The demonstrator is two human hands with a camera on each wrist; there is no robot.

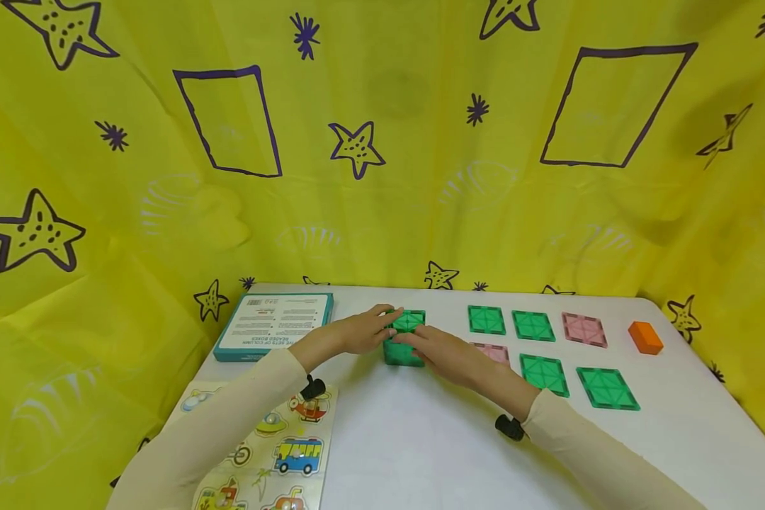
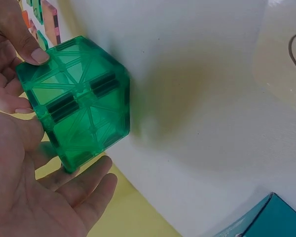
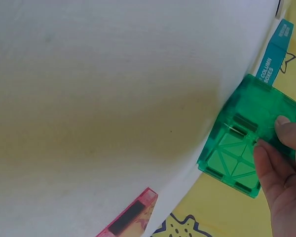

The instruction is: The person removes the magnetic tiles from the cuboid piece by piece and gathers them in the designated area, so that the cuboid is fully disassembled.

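A box-shaped build of translucent green magnetic tiles (image 1: 404,354) stands on the white table between both hands. My left hand (image 1: 360,333) holds its left side, fingertips over the top tile and thumb at the near edge. From the right, my right hand (image 1: 443,354) grips the upper near edge. In the left wrist view, the right thumb (image 2: 38,56) presses on a tile corner, while left fingers (image 2: 91,190) spread beside and behind the build. Fingers of the right hand (image 3: 274,170) pinch near the seam between two tiles in the right wrist view; their far sides are hidden.
Several green tiles (image 1: 534,326) and pink tiles (image 1: 584,330) lie flat to the right. Beyond them sits an orange block (image 1: 645,338). At the left are a teal box (image 1: 274,324) and a vehicle peg puzzle (image 1: 296,432). A yellow curtain (image 1: 389,212) hangs behind the table.
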